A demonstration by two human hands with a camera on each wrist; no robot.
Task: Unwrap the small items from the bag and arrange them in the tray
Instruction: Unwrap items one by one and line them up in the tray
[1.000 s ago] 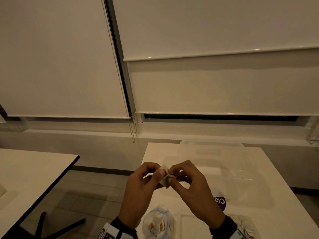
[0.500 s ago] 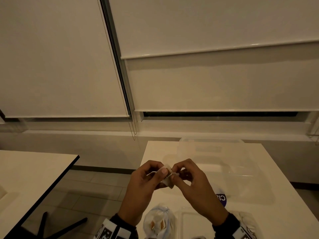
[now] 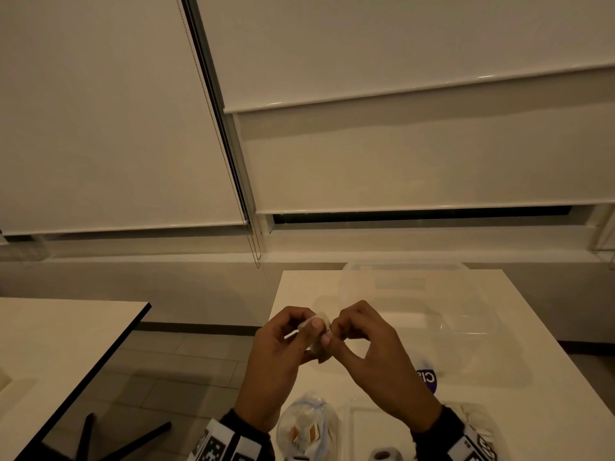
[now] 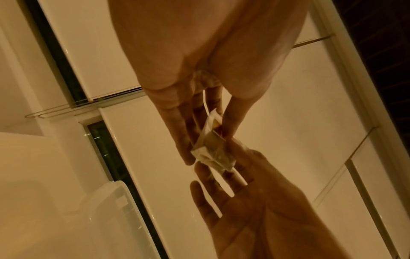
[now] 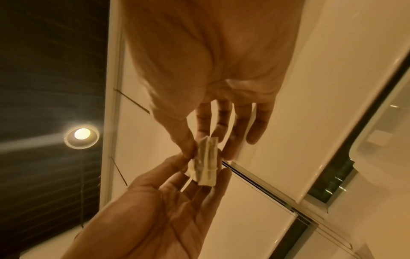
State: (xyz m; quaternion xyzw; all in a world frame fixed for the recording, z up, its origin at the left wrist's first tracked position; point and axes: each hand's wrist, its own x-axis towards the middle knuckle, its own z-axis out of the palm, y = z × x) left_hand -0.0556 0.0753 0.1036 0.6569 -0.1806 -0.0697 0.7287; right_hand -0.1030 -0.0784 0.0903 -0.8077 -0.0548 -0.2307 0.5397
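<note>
Above the white table (image 3: 519,331), my left hand (image 3: 276,357) and right hand (image 3: 372,354) meet fingertip to fingertip, both pinching one small wrapped item (image 3: 320,341) — its pale wrapper crumpled between thumbs and forefingers. Below my wrists lies the clear bag (image 3: 307,427) with more items inside; just beyond my hands sits the clear plastic tray (image 3: 466,327) — near the table's far edge.

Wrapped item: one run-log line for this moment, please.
step: unwrapping | wrapped item: pinched by both hands | left hand | right hand | tray: below hands
</note>
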